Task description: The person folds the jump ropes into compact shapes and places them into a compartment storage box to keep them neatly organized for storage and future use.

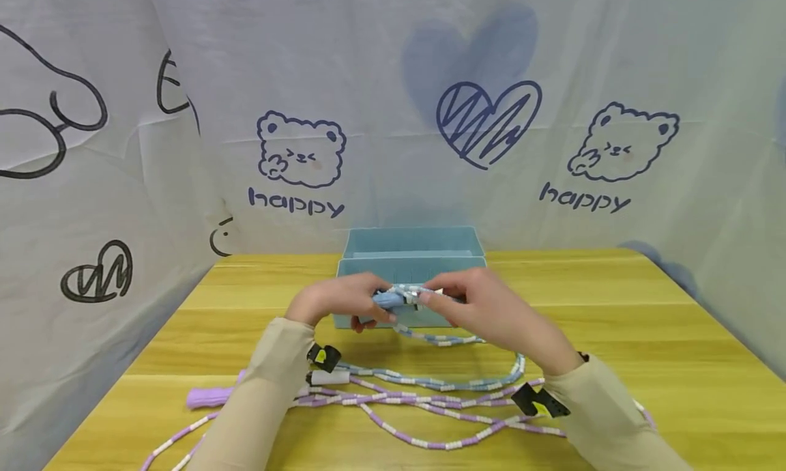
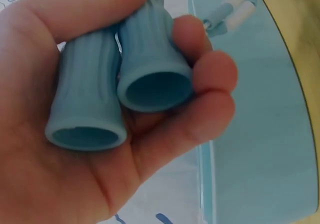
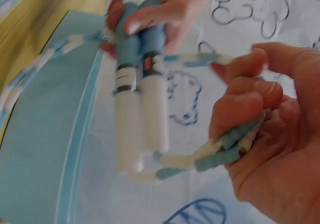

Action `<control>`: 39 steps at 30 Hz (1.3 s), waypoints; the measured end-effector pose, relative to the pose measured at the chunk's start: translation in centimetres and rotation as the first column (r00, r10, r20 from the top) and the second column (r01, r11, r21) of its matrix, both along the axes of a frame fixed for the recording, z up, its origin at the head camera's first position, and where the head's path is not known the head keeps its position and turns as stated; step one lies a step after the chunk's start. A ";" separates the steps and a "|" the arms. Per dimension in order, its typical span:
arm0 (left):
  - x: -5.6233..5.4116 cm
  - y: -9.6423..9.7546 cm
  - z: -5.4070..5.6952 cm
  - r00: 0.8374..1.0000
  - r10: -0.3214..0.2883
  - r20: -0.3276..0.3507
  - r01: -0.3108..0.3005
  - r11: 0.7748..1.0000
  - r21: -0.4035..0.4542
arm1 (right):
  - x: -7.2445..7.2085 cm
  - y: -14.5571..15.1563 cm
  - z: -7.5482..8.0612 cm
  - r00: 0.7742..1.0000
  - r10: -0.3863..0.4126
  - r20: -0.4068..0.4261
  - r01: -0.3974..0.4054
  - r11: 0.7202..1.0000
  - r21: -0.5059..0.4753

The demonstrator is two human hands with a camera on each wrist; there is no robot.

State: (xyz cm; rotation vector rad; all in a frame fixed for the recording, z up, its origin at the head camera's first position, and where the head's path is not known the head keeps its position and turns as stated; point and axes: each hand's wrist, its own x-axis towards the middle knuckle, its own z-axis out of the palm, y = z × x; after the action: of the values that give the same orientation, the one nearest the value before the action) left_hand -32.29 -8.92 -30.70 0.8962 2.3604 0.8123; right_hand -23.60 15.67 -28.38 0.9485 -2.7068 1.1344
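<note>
My left hand (image 1: 340, 299) grips the two handles of a blue-and-white beaded jump rope (image 1: 442, 386), side by side. In the left wrist view, the flared blue ends of the handles (image 2: 87, 94) face the camera, fingers curled round them. The handles' white sections (image 3: 129, 129) point away from that hand in the right wrist view. My right hand (image 1: 485, 314) holds a bunched part of the beaded cord (image 3: 217, 159) in its curled fingers, beside the white sections. The rest of the cord hangs below the hands and loops onto the table.
Behind and below the hands stands a light blue box (image 1: 469, 269) with its lid (image 1: 413, 241) raised at the back. A purple-and-white beaded jump rope (image 1: 424, 444) lies spread across the front of the wooden table (image 1: 614, 307), its purple handle (image 1: 209, 397) at left. A printed cloth (image 1: 393, 116) hangs behind.
</note>
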 end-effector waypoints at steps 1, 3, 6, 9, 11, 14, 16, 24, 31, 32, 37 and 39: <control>-0.1 -0.1 -0.1 1.000 -0.011 0.003 0.011 1.000 0.001 | 0.4 -0.2 0.1 1.000 0.009 0.001 -0.010 1.000 0.024; -0.3 -0.2 -0.3 1.000 -0.025 0.008 0.025 1.000 -0.002 | 1.0 -0.6 0.3 0.999 0.026 -0.030 -0.023 0.997 0.076; -0.5 -0.4 -0.5 0.999 -0.034 0.014 0.034 0.999 0.008 | 1.8 -1.1 0.4 0.984 0.068 -0.166 -0.042 0.987 0.152; -0.8 -0.9 -0.7 0.999 -0.022 0.032 0.021 0.999 0.042 | 2.4 -1.6 0.5 0.951 0.103 -0.291 -0.045 0.979 0.199; -1.1 -1.3 -0.8 0.999 -0.015 0.046 0.012 0.998 0.066 | 2.7 -1.9 0.5 0.934 0.126 -0.333 -0.054 0.974 0.218; -1.4 -1.7 -0.9 0.998 -0.016 0.056 0.011 0.995 0.095 | 2.8 -2.2 0.4 0.926 0.148 -0.347 -0.060 0.966 0.251; -1.6 -1.9 -0.9 0.998 -0.024 0.063 0.016 0.993 0.117 | 2.7 -2.4 0.2 0.925 0.163 -0.344 -0.065 0.958 0.278; -1.5 -2.4 -0.3 0.978 -0.035 0.205 -0.024 0.960 0.278 | -0.4 -1.7 -2.0 0.969 0.096 -0.228 -0.011 0.937 0.348; -0.8 -1.6 -0.2 0.933 -0.139 0.331 0.005 0.928 0.373 | -3.1 -1.4 -4.8 0.923 0.029 -0.384 0.090 0.953 0.288; -0.8 -1.5 -0.2 0.926 -0.151 0.345 0.008 0.924 0.382 | -3.3 -1.5 -5.0 0.903 0.028 -0.428 0.097 0.958 0.268; -0.5 -1.5 -0.1 0.900 -0.170 0.402 -0.021 0.903 0.429 | -3.9 -1.6 -5.9 0.784 0.024 -0.620 0.086 0.985 0.147; -0.4 -1.7 0.0 0.899 -0.165 0.406 -0.036 0.895 0.445 | -3.9 -1.7 -6.1 0.753 0.026 -0.658 0.058 0.993 0.106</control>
State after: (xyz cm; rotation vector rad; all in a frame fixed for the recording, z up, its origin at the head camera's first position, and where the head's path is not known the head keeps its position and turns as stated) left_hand -32.72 -10.58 -30.66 0.8486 1.7702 1.3988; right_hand -27.52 13.96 -34.47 1.0797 -2.1926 0.4796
